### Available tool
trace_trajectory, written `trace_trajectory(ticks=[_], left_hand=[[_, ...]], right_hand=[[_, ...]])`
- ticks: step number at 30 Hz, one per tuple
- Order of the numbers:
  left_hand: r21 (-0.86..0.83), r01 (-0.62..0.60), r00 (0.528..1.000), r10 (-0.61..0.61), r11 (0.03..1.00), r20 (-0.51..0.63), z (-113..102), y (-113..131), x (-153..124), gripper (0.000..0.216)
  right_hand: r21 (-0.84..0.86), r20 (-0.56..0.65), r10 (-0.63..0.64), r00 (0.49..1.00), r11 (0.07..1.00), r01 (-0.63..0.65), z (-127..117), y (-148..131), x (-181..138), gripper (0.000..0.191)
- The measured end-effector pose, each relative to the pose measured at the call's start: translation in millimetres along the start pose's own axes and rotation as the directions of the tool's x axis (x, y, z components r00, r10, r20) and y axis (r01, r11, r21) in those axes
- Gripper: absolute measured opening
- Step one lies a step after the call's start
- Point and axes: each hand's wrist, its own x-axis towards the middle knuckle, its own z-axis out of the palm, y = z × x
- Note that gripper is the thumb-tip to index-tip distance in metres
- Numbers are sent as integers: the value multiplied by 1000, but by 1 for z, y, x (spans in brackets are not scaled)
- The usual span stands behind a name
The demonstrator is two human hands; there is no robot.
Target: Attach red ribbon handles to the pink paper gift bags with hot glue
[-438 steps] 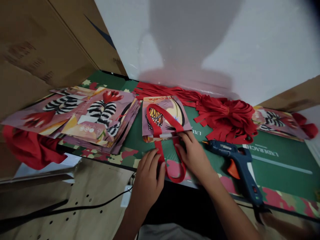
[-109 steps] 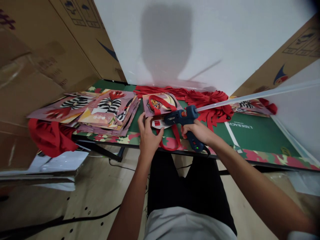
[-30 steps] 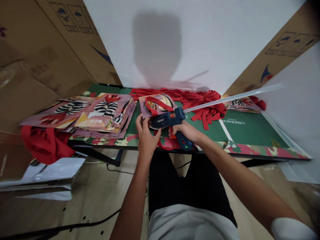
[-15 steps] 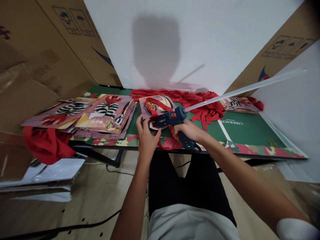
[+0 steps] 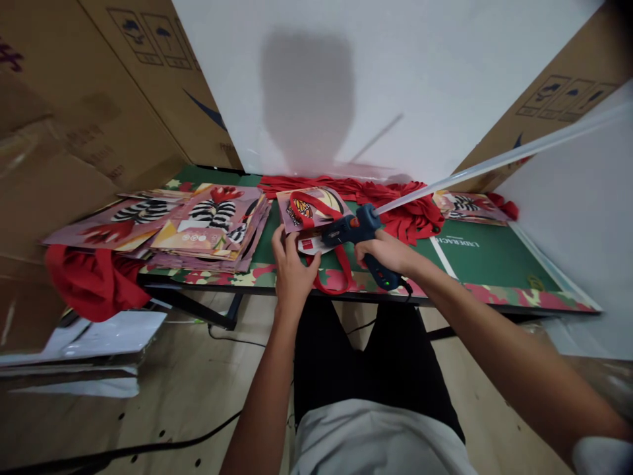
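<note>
My right hand (image 5: pixel 383 252) is closed round the grip of a blue glue gun (image 5: pixel 359 232). A long clear glue stick (image 5: pixel 494 161) juts from its back, up to the right. The gun's nozzle points left at the near edge of a printed paper bag (image 5: pixel 309 210) that lies flat on the green table (image 5: pixel 489 260). A red ribbon handle (image 5: pixel 332 274) loops from the bag toward me. My left hand (image 5: pixel 291 264) presses on the bag's near edge beside the nozzle, fingers bent; what is under them is hidden.
A stack of flat printed bags (image 5: pixel 198 227) fills the table's left. Loose red ribbons (image 5: pixel 410 211) pile up behind the gun, and another bag (image 5: pixel 467 206) lies far right. Cardboard boxes (image 5: pixel 74 112) stand left, white boards behind. Red cloth (image 5: pixel 93 284) hangs off the left edge.
The glue gun has shifted a little to the right and its stick has tilted higher. My left hand stays on the bag's edge.
</note>
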Motion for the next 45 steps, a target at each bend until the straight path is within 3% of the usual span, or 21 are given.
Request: trace_trajectory(ticks=[18, 25, 32, 40, 45], left_hand=[[-24, 38, 999, -37, 999, 11, 1, 6, -1, 59], [-41, 46, 999, -45, 998, 13, 1, 8, -2, 59], [-59, 64, 998, -64, 996, 10, 1, 10, -3, 59], [-54, 63, 998, -63, 997, 10, 0, 12, -3, 59], [-59, 69, 998, -69, 996, 12, 0, 12, -3, 58]], right_hand=[[-329, -111, 22, 994, 943, -58, 0, -32, -14, 14], [-279, -81, 18, 997, 959, -40, -6, -40, -21, 18], [-306, -176, 77, 981, 943, -128, -5, -29, -19, 17], [-191, -111, 72, 991, 977, -92, -3, -19, -12, 18], [-220, -139, 88, 986, 968, -117, -2, -23, -14, 16]])
